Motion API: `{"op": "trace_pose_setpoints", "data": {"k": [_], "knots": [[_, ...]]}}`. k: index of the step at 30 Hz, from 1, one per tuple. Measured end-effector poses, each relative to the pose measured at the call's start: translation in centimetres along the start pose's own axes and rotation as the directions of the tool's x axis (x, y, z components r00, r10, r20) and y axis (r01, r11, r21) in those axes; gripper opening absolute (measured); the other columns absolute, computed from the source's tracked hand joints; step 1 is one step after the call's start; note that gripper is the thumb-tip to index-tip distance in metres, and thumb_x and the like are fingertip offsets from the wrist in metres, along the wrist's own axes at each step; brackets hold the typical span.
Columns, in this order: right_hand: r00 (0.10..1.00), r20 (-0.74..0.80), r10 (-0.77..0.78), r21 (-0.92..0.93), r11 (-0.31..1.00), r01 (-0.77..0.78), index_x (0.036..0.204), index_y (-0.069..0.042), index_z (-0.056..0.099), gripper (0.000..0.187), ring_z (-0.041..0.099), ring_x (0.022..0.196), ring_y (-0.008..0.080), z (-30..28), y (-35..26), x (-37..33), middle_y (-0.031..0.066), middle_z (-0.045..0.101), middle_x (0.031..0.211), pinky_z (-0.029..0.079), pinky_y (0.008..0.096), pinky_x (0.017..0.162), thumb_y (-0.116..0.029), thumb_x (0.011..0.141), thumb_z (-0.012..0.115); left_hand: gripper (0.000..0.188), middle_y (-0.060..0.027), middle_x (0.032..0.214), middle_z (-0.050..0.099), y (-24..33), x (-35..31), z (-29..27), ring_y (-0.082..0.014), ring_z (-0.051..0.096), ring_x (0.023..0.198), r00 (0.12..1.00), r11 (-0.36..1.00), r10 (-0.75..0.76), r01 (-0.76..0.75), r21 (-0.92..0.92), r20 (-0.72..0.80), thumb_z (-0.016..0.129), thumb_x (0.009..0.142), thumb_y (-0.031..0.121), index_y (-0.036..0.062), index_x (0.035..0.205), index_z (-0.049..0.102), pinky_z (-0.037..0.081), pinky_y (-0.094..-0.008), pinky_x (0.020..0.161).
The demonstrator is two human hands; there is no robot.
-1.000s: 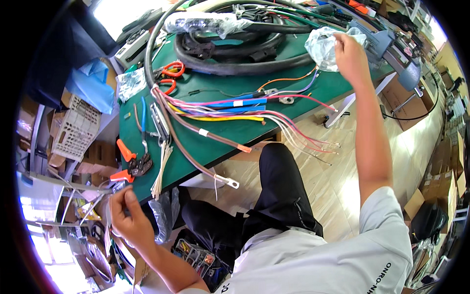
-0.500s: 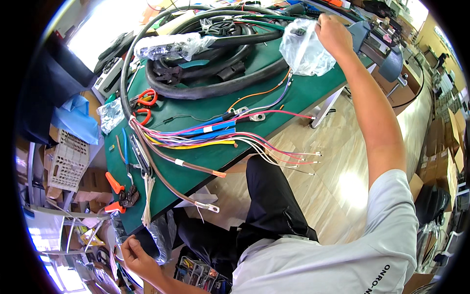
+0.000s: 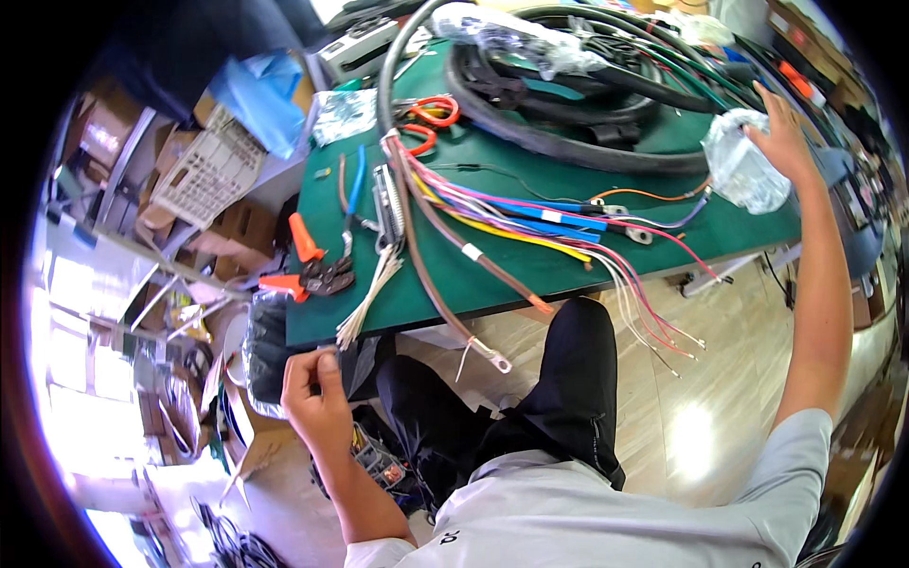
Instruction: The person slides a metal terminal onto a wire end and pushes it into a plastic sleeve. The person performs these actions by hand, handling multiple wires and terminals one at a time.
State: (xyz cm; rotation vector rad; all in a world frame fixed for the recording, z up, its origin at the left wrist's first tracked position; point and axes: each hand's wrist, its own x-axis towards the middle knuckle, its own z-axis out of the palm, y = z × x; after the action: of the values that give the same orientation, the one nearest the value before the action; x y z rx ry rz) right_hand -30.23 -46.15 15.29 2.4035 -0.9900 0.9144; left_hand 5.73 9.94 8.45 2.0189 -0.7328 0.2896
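At the far right of the table, my right hand point(image 3: 784, 142) has its thumb and fingers apart beside a clear plastic bag point(image 3: 746, 170), whose contents I cannot make out. My left hand point(image 3: 317, 393) is closed, fingers curled under the thumb, just off the table's near left edge. Anything inside it is hidden. Close above it hang the ends of a bundle of thin white strands point(image 3: 371, 295). A thick black cable point(image 3: 559, 142) lies coiled, its end fanned into coloured wires point(image 3: 511, 213). One brown wire ends in a metal ring lug point(image 3: 494, 358) over the table edge.
Orange-handled crimping pliers point(image 3: 317, 265) and red-handled scissors point(image 3: 431, 123) lie on the green tabletop point(image 3: 327, 213). A white plastic crate point(image 3: 210, 166) and cardboard boxes point(image 3: 241, 232) stand to the left. A toolbox point(image 3: 379, 464) is on the floor by my legs.
My right hand has opened from its grip on the plastic bag's top, and the bag is lower against the table. The view has turned, shifting the table rightward. My left hand stays closed.
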Motion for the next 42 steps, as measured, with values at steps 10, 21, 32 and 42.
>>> {"op": "trace_pose_setpoints", "data": {"k": [10,21,32,42], "knots": [[0.898,0.439,-0.033,0.209,0.976,-0.067,0.081,0.003,0.057,0.018,0.057,0.067,0.0230,-4.7,-3.9,0.5,0.0148,0.058,0.070,0.045,0.0388,0.063,-0.015,0.083,0.057,0.011,-0.0077,0.079,0.057,-1.1,-1.4,0.0,-0.0160,0.052,0.072,0.999,0.999,-0.015,0.014,0.050,0.029,0.059,0.091,0.007,-0.0027,0.089,0.061,0.044,-0.0284,0.067],[0.608,0.743,0.280,0.043,0.886,-0.461,0.094,0.003,0.064,0.021,0.065,0.083,0.0258,-4.3,-1.6,-2.7,0.0155,0.069,0.089,0.051,0.0366,0.075,-0.015,0.089,0.055,0.023,0.0001,0.077,0.056,-2.6,-1.0,1.4,-0.0081,0.046,0.071,0.995,0.998,0.051,-0.048,-0.030,0.089,0.057,0.099,0.020,-0.0018,0.092,0.063,0.039,-0.0225,0.066],[0.677,0.666,0.314,-0.224,0.950,-0.220,0.094,0.001,0.066,0.020,0.066,0.094,0.0396,2.0,-0.5,-4.0,0.0275,0.065,0.102,0.048,0.0462,0.077,-0.009,0.079,0.057,0.020,-0.0037,0.082,0.057,-1.7,-2.1,0.7,-0.0107,0.049,0.076,0.986,0.994,-0.040,0.056,-0.095,0.160,0.060,0.096,0.016,-0.0034,0.092,0.061,0.041,-0.0241,0.070],[0.874,0.461,0.153,0.115,0.966,-0.230,0.094,0.001,0.057,0.018,0.061,0.082,0.0399,4.4,2.0,-5.1,0.0213,0.064,0.085,0.046,0.0437,0.071,-0.009,0.079,0.057,0.019,-0.0039,0.082,0.059,-2.0,-3.4,0.6,-0.0109,0.050,0.073,0.989,0.994,-0.046,0.059,-0.091,0.138,0.063,0.094,0.016,-0.0021,0.090,0.064,0.039,-0.0249,0.066]]}}
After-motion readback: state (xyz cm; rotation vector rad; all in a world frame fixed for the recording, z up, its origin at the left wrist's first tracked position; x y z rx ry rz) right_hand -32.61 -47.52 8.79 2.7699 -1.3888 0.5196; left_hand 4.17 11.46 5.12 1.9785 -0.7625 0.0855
